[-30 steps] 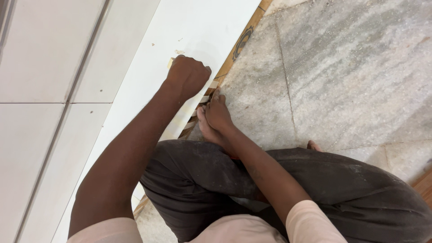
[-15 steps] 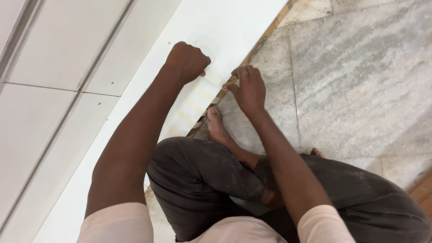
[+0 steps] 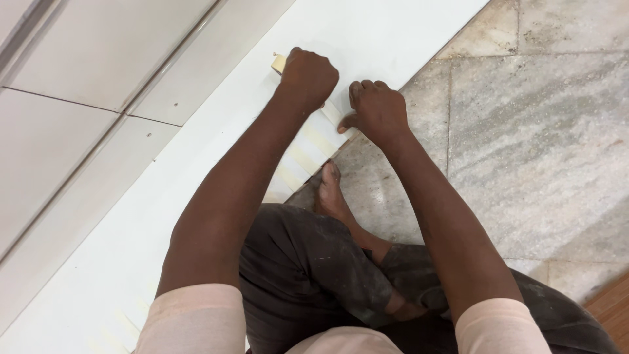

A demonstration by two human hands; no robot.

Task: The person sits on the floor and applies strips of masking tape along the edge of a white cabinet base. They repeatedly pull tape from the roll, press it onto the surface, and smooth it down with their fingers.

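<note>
A long white board (image 3: 393, 39) lies flat on the floor and runs diagonally through the view. My left hand (image 3: 308, 78) is a fist pressed on the board, closed around a small pale block (image 3: 280, 63) whose end pokes out on the left. My right hand (image 3: 375, 111) rests just to the right of it, fingers curled over the board's near edge. Under both hands the board carries several pale yellowish stripes (image 3: 308, 147). My bare foot (image 3: 331, 193) rests on the floor against the board's edge.
Grey marble floor tiles (image 3: 537, 137) spread out to the right. White panelled surfaces (image 3: 85, 78) with grooves lie to the left of the board. A strip of brown wood (image 3: 612, 305) shows at the lower right corner. My dark trousers (image 3: 314, 275) fill the lower middle.
My right hand has lifted off the floor beside my foot and moved up onto the board's edge next to my left fist. The left fist stays on the board.
</note>
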